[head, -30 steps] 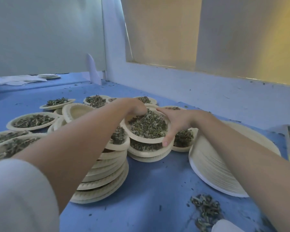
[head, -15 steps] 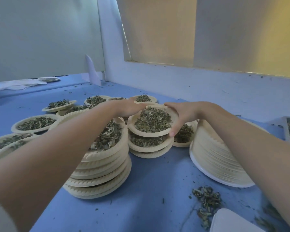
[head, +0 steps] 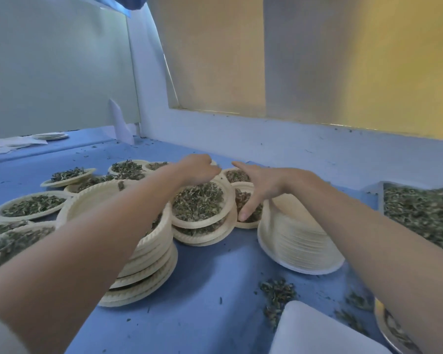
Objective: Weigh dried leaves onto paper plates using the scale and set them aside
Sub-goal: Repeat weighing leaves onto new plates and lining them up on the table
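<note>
Round cream paper plate of dried green leaves point(head: 198, 204) | light, flimsy, spill-prone; support opposite rims | left hand point(head: 198, 167) curled, grip unclear | right hand point(head: 260, 186) spread, empty

Blue table point(head: 202, 290), leaf-filled paper plates point(head: 31, 206), loose leaves point(head: 276, 292)

both hands point(head: 262, 186) reach over a leaf-filled plate point(head: 202, 204) atop a stack.
</note>
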